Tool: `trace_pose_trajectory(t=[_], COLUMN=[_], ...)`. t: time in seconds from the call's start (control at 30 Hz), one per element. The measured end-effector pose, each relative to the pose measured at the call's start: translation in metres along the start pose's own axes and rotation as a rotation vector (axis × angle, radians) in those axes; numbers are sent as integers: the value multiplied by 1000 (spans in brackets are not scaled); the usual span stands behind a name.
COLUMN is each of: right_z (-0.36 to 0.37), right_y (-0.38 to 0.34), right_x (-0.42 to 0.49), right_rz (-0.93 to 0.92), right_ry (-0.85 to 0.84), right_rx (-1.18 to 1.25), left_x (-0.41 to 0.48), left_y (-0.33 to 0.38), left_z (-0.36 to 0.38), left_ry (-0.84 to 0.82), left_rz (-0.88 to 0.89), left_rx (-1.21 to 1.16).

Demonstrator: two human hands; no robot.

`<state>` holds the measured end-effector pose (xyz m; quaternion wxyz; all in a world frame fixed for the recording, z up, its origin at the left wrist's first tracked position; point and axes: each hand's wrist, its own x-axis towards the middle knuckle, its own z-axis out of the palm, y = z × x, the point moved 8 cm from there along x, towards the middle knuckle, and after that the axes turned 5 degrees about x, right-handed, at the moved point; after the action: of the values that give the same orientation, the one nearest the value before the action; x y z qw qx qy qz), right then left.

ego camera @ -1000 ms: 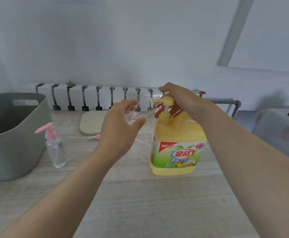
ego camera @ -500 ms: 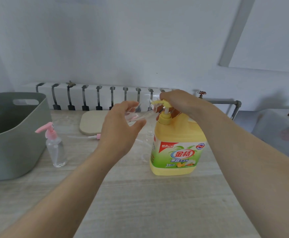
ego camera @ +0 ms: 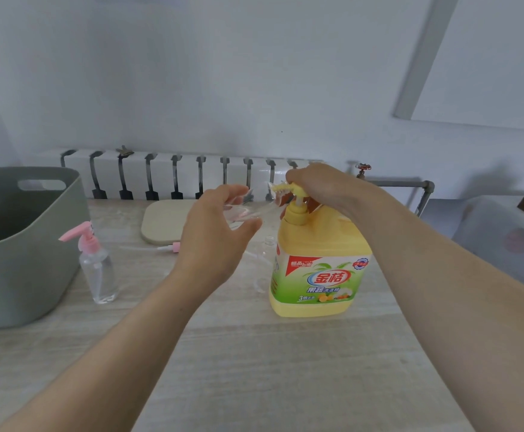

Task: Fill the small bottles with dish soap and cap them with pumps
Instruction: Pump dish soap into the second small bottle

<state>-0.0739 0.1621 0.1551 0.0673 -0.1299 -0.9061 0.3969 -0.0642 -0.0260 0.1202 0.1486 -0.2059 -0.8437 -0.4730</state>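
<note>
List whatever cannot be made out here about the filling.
All head view.
- Small clear bottle: left hand covers most of it; soap level unreadable.
- Pump head of the dish soap jug: right hand covers it; its travel is hidden.
- Grey basket: own wall and left edge hide its contents.
- Second clear bottle: jug hides most; fill unclear.

A pale wood-grain tabletop (ego camera: 254, 369) carries a large grey-green plastic tub (ego camera: 21, 260) at its left edge. Just right of the tub stands a small clear plastic bottle capped with a pink pump (ego camera: 98, 272). Farther back lie a beige rounded-corner mat (ego camera: 164, 222) and, at its near edge, a loose pink pump with a long clear tube (ego camera: 173, 247), while right of centre stands a big yellow plastic dish-soap jug (ego camera: 320, 275) with an uncapped small clear bottle (ego camera: 269, 241) just beside its left side.
</note>
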Motion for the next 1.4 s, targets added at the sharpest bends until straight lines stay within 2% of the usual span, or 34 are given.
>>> trace_pose_trajectory(t=[0.2, 0.37, 0.63, 0.93, 1.4], right_z=[0, -8, -5, -4, -3], right_y=[0, 2, 5, 1, 1], right_x=[-5, -1, 6, 10, 8], right_rz=[-2, 15, 39, 2, 17], right_ry=[-52, -19, 38, -8, 18], right_rx=[200, 334, 245, 248, 156], left_x=[2, 3, 3, 3, 3], left_y=[3, 6, 5, 5, 2], left_z=[-3, -5, -6, -5, -4], left_ry=[15, 23, 17, 13, 6], left_rz=[5, 11, 3, 4, -2], left_rx=[-15, -17, -37, -31, -28])
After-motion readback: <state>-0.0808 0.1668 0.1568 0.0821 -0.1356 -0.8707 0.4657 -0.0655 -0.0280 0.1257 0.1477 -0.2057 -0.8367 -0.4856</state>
